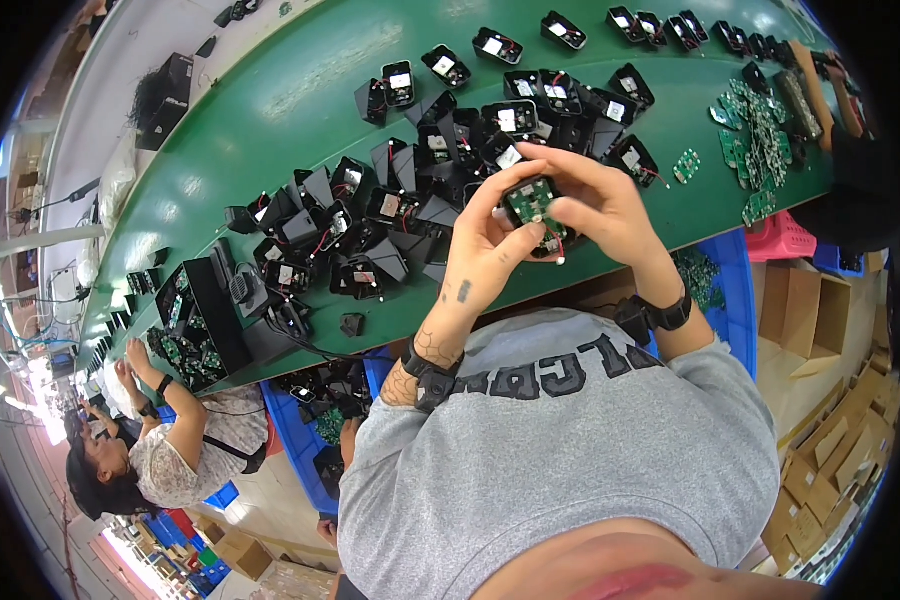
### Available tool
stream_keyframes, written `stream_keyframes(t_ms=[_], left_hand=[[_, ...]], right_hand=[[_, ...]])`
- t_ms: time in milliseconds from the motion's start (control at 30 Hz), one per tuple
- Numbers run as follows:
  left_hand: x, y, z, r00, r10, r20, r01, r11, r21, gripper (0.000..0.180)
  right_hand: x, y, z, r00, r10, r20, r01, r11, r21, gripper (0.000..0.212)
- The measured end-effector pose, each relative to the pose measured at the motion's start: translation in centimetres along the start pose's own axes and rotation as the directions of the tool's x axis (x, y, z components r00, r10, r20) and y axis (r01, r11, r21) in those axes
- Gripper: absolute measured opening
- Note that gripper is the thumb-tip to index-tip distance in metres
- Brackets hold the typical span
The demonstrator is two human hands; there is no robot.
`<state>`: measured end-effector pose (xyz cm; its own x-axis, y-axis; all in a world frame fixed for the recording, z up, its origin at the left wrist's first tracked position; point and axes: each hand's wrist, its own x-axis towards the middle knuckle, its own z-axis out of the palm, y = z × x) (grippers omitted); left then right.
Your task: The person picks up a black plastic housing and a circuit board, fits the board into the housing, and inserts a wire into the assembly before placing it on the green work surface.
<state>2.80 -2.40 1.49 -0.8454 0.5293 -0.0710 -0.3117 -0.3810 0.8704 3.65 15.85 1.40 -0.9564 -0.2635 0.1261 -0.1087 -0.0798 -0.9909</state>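
Observation:
Over the near edge of the green table I hold a small green circuit board (530, 200) seated in a dark housing. My left hand (485, 245) wraps its left side, thumb resting by the board's lower end. My right hand (610, 205) curls round the far and right sides, with its thumb bent at the board's edge. A short red wire with a white plug (559, 260) hangs out at the bottom. Most of the housing is hidden by my fingers. Just beyond my hands lie several black plastic housings (517, 117) with white labels and red wires.
Housings crowd the green table (300, 110). Loose circuit boards (760, 135) are heaped at the right, near another person's arm (810, 95). A black box of boards (215, 315) stands at the left beside a co-worker (175, 430). Blue bins (735, 290) sit below the table edge.

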Motion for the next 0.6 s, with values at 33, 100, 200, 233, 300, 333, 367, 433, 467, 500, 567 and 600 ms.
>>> stream_keyframes(t_ms=[33,100,200,233,300,333,367,433,467,500,567,600], left_hand=[[0.1,-0.4,-0.4,1.0,0.018,-0.02,-0.018,0.999,-0.026,0.056],[0.3,-0.7,-1.0,0.998,0.041,-0.047,-0.043,0.998,-0.049,0.056],[0.4,-0.8,-1.0,0.996,0.071,-0.06,-0.072,0.997,0.0,0.057],[0.6,-0.7,-0.7,0.993,0.106,-0.054,-0.102,0.993,0.065,0.058],[0.2,0.4,-0.3,0.997,-0.013,-0.078,0.024,0.989,0.143,0.057],[0.3,0.1,-0.3,0.997,-0.013,-0.08,0.024,0.99,0.142,0.057],[0.5,-0.4,-0.4,0.996,0.049,-0.073,-0.037,0.986,0.161,0.056],[0.5,-0.6,-0.5,0.992,0.111,-0.064,-0.098,0.979,0.179,0.054],[0.3,-0.4,-0.7,0.998,0.018,-0.056,-0.012,0.995,0.102,0.051],[0.2,-0.3,-0.8,0.996,-0.074,-0.041,0.075,0.997,0.025,0.049],[0.1,-0.2,-1.0,0.994,-0.105,-0.026,0.102,0.989,-0.104,0.047],[0.1,0.0,-1.1,0.991,-0.133,-0.002,0.129,0.965,-0.23,0.045]], right_hand=[[-0.3,-0.3,-0.1,0.994,-0.048,-0.095,0.045,0.999,-0.027,0.046],[-0.4,0.7,-1.4,0.885,-0.462,-0.059,0.376,0.782,-0.497,0.041],[-1.1,0.7,0.4,0.805,-0.593,0.023,0.486,0.636,-0.6,0.028],[-1.0,1.0,0.5,0.783,-0.622,0.003,0.494,0.619,-0.611,0.027],[-0.7,1.4,0.6,0.763,-0.646,-0.02,0.497,0.606,-0.621,0.027],[-0.3,1.4,0.6,0.757,-0.651,-0.054,0.5,0.632,-0.592,0.022],[0.0,1.3,0.8,0.752,-0.653,-0.088,0.505,0.657,-0.56,0.017],[-0.2,1.8,1.4,0.802,-0.571,-0.177,0.468,0.784,-0.407,0.011],[-0.3,1.9,1.7,0.846,-0.471,-0.25,0.418,0.877,-0.237,0.007],[-0.2,1.7,1.9,0.854,-0.443,-0.273,0.396,0.893,-0.213,0.012],[-0.1,1.4,1.8,0.84,-0.478,-0.255,0.406,0.867,-0.289,0.012],[-0.1,1.3,1.7,0.824,-0.514,-0.237,0.415,0.833,-0.366,0.013]])
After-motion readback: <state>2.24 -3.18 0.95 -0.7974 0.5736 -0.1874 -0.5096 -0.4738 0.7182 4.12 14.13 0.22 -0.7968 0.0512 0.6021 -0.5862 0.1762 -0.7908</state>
